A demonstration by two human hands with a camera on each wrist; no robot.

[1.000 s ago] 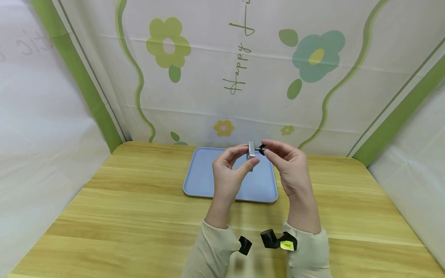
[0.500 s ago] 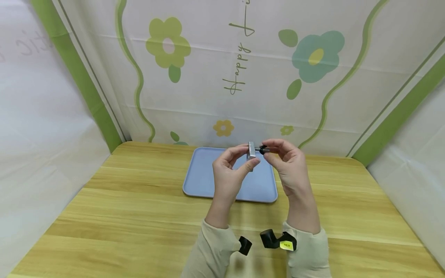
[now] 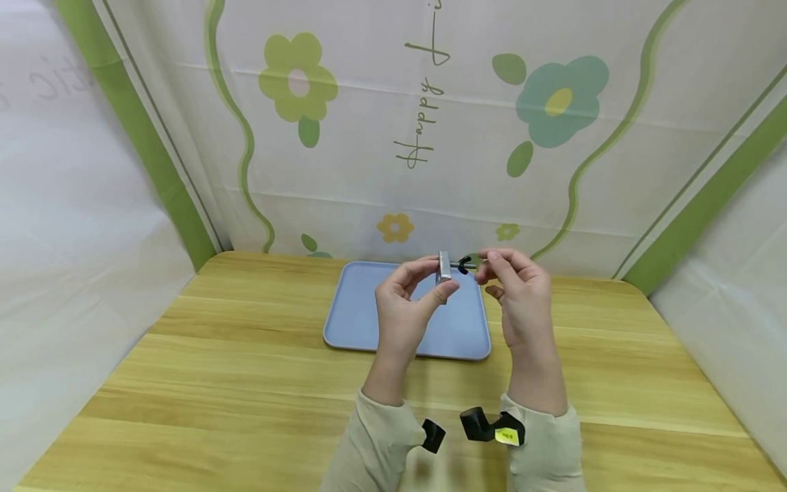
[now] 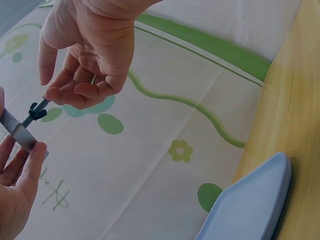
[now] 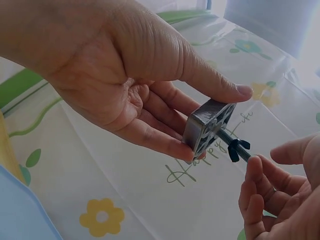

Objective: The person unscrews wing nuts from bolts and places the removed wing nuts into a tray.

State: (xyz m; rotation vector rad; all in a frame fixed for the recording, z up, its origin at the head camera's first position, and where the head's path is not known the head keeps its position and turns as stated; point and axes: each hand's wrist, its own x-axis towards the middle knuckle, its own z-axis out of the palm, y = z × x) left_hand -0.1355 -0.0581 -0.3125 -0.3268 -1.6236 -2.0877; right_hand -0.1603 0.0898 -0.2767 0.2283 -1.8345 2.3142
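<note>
My left hand (image 3: 402, 301) grips a square metal block (image 5: 205, 125) by its edges, thumb on one side and fingers on the other. Out of the block's face sticks a threaded bolt (image 5: 225, 135), pointing at my right hand (image 3: 525, 304). A black wing nut (image 5: 237, 150) sits partway along the bolt, apart from the block. In the right wrist view, a fingertip of the right hand is at the bolt's free end; whether it touches cannot be told. The right thumb stands off, and the fingers are loosely bent, pinching nothing.
Beneath the hands, a light blue tray (image 3: 356, 335) lies on the wooden table (image 3: 233, 383). Behind it hangs a white curtain (image 3: 369, 137) printed with flowers. Black wrist cameras (image 3: 476, 424) are strapped over both sleeves.
The right hand has let go of the wing nut and drawn slightly right, its thumb lifting away, so the nut now shows fully. The left hand and block have barely moved.
</note>
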